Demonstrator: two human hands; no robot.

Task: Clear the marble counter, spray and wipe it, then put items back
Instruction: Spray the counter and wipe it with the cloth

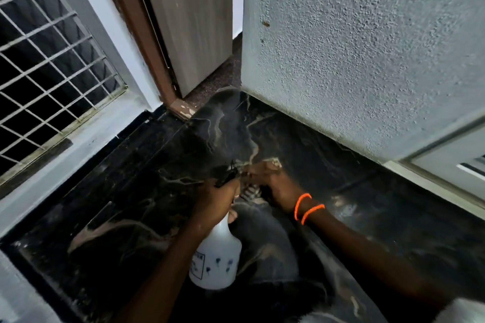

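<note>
The left hand [220, 198] grips the neck of the spray bottle [216, 257] at lower centre, over the marble counter [126, 191]; the right hand [270, 181] — blurred, its grasp unreadable — crowds the nozzle, so mist could hit fingers, not stone.

We are looking down at a black marble counter [147, 170] with pale brownish veins, running from the lower left of the frame toward the upper centre, where it is meeting a brown door frame [147, 42]. We are seeing nothing lying directly on its dark slab, and a faint haze is hanging over its upper centre.
</note>
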